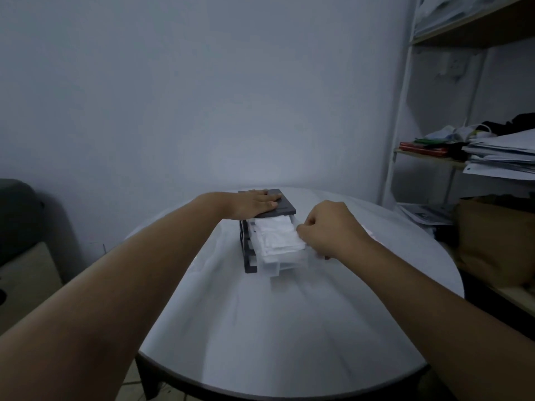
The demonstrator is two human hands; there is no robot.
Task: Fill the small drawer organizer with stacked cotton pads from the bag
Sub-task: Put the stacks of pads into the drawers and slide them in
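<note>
White cotton pads (278, 235) lie stacked in the pulled-out top drawer (289, 257) of the small drawer organizer (285, 208), a dark grey frame with translucent drawers that stands towards the far side of the round desk (260, 328). The stack fills most of this drawer's width and rises to about its rim. The right hand (327, 230) sits at the drawer's near right corner, its fingers (302, 228) curled together and apparently pinching the edge of the stack (whether they also catch the drawer wall cannot be told, as the hand hides its own underside). The left hand (254, 204) lies flat on the organizer's top, its fingers (267, 195) straight and pressed down, steadying the frame. Step in hand, as judged: seating and squaring a batch of pads in the top drawer. The next move probably calls for a release of the pads, a push on the drawer front while the left hand braces the frame, then the same for the lower drawers, whose contents are unclear. No bag can be identified with certainty; it may lie behind the right hand. Beyond the desk, at right, a shelf (434, 153) carries piled papers (500, 157).
</note>
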